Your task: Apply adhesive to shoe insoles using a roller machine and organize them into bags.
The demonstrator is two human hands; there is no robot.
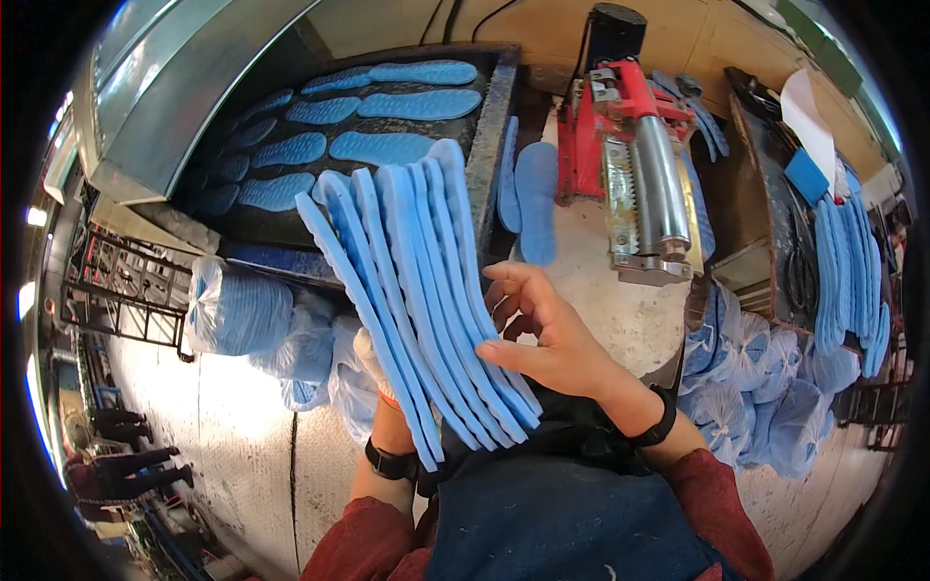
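A fanned stack of several light-blue foam insoles stands on edge in front of me. My left hand, in a pale glove, holds the stack from its left side; most of its fingers are hidden behind it. At the stack's right side is my right hand, bare, fingers curved and spread apart. Its thumb tip meets the edge of the outermost insole, without a grip on it. Beyond the stack, rows of textured blue insoles lie flat on a dark belt coming out of a metal housing.
Right of the belt is a red machine with a metal roller; a loose insole lies beside it. More insoles are stacked on the right-hand shelf. Plastic bags of insoles sit below the belt, other bags at right.
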